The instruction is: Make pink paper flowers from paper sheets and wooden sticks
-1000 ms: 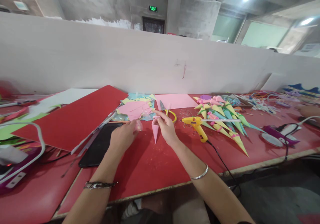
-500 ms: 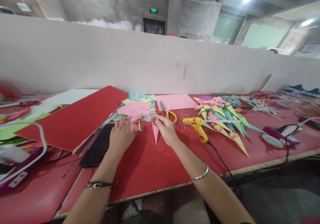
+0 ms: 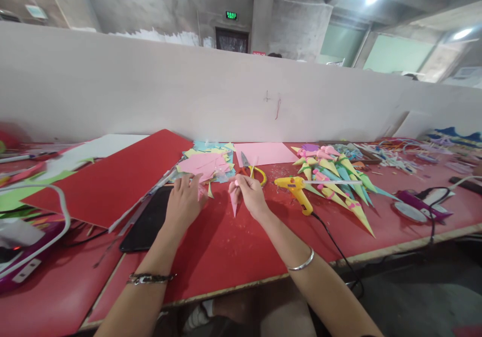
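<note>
Between the fingers of my right hand (image 3: pixel 251 195) is a small pink paper cone (image 3: pixel 234 205), its tip pointing down towards the red tabletop (image 3: pixel 241 256). A small pink bit shows at my right fingertips, by the cone's top. To the left, my left hand (image 3: pixel 184 199) is spread in a loose curve, thumb and fingers apart, beside a crinkled clear bag (image 3: pixel 202 192) with something pink in it. Whether the fingertips touch the bag is hard to see. Behind the hands lie pink paper pieces (image 3: pixel 205 165) and yellow-handled scissors (image 3: pixel 259 175).
A yellow glue gun (image 3: pixel 299 191) lies right of my right hand, its black cord running off the front edge. Beyond it are piled decorated paper cones (image 3: pixel 339 174). At left are a black tablet-like slab (image 3: pixel 146 221) and a large red sheet (image 3: pixel 116 181). A white partition (image 3: pixel 226 96) stands behind.
My right fingers have shifted on the cone, covering more of it, and a pink bit now shows at their tips. My left hand has hardly moved.
</note>
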The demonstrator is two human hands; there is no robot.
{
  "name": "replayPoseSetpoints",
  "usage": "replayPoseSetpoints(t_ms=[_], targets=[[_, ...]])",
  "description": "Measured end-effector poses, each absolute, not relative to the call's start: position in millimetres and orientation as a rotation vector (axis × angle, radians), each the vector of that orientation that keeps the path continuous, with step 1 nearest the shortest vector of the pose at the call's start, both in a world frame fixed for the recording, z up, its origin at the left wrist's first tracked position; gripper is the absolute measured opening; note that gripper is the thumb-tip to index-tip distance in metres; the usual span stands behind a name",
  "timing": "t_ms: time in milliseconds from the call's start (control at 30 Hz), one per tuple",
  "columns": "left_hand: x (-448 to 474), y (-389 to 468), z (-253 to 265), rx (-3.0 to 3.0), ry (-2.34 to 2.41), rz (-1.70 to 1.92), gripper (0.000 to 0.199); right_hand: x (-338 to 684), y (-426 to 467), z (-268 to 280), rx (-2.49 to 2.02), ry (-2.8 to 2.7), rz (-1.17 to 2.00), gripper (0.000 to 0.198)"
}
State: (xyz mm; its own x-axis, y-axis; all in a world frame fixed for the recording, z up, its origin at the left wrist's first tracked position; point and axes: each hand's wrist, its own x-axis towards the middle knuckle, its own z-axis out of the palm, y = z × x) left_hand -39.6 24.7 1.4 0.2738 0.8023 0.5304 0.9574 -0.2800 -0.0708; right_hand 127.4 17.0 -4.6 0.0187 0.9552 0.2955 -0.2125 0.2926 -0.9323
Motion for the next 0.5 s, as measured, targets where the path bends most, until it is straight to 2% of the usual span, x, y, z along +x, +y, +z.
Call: replayPoseSetpoints(t_ms=[67,200,333,433,500], targets=[[-39,25,2,-2.2,-1.589,-0.585,0.043,129,17,-6,-0.87,-1.227,1.037,0.037],[-40,26,1,-2.24,-1.579,-0.672,0.042,128,19,-7,-0.873,-1.229,0.946,0.019],[-40,29,0,-2.331,-1.595,-0.849,0.041,125,21,-9,-0.838,-1.239,0.964,0.024],[-29,27,2,-2.465,-1.754,-1.354,0.044,125,18,-8,-0.834,-1.345,0.904,0.03],[-15,21,6,-2.494,-1.972,-1.971,0.047,124,12,-5,-0.833,-1.487,0.708,0.03]])
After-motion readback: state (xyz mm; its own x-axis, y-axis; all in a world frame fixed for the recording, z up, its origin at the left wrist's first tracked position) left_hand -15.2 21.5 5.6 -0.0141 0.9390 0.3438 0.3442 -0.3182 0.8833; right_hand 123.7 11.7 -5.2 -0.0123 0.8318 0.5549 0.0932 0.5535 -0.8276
